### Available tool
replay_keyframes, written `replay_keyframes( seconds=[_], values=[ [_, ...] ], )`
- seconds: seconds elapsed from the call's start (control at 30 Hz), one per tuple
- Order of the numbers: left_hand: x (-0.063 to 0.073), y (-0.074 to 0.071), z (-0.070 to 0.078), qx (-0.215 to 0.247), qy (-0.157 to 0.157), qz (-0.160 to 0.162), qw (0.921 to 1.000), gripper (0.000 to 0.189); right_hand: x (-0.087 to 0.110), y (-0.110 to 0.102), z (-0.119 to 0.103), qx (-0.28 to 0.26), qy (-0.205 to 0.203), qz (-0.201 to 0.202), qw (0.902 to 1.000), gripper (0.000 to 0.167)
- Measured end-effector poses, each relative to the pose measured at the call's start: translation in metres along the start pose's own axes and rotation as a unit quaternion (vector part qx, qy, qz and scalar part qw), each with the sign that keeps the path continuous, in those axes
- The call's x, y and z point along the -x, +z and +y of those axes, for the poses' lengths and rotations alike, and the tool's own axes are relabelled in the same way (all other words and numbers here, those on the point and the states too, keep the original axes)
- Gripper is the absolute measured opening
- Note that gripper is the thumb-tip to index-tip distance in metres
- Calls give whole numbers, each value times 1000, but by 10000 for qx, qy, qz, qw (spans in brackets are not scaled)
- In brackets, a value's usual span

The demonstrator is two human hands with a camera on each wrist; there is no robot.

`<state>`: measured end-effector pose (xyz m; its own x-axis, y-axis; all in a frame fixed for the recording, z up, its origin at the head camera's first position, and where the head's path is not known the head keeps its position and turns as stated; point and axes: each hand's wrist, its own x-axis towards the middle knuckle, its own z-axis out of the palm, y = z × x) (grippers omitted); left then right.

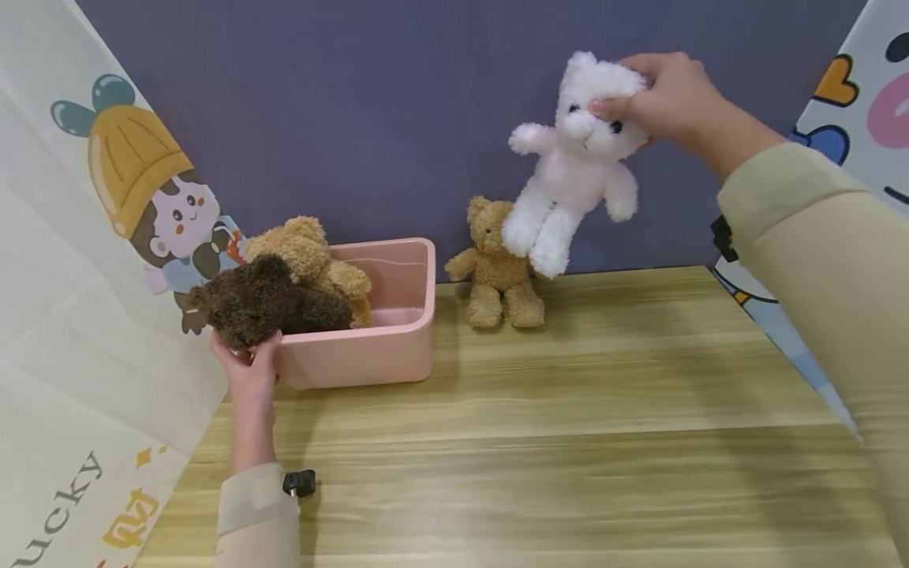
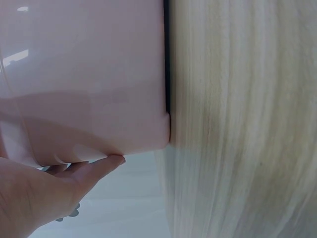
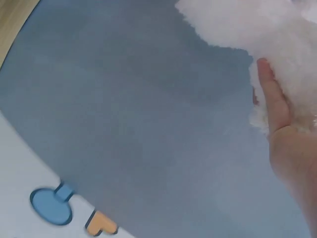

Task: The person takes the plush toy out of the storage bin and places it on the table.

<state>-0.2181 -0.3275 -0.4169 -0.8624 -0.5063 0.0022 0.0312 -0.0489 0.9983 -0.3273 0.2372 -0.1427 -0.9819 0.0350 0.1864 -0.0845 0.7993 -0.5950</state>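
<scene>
My right hand grips a white teddy bear by the side of its head, thumb over the face, holding it up in front of the dark wall. In the right wrist view, part of the white fur shows beside the thumb. At the left end of a pink storage bin, my left hand holds the bin's corner. The left wrist view shows that hand's thumb against the bin wall. A dark brown teddy bear and a light brown one lie inside the bin, rising above its rim.
A tan teddy bear sits on the wooden table against the dark wall, partly behind the white bear's feet. Printed cartoon panels stand on the left and right, the left one close to the bin.
</scene>
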Motion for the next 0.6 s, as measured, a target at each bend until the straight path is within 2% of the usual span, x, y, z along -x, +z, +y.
replay_keyframes(
  seconds=[0.17,0.3,0.47,0.6],
  values=[
    [0,-3,0,-41,37,97,9999,95,0,-6,22,378,84,-214,9990,93],
    [-1,-5,0,-20,61,84,9999,94,-1,-3,39,553,16,-369,9978,94],
    [0,-5,0,-34,50,56,10000,94,-3,6,59,870,-175,-619,9941,93],
    [0,-5,3,-92,-2,76,9999,94,-4,18,77,1075,-377,-1031,9881,90]
  ],
)
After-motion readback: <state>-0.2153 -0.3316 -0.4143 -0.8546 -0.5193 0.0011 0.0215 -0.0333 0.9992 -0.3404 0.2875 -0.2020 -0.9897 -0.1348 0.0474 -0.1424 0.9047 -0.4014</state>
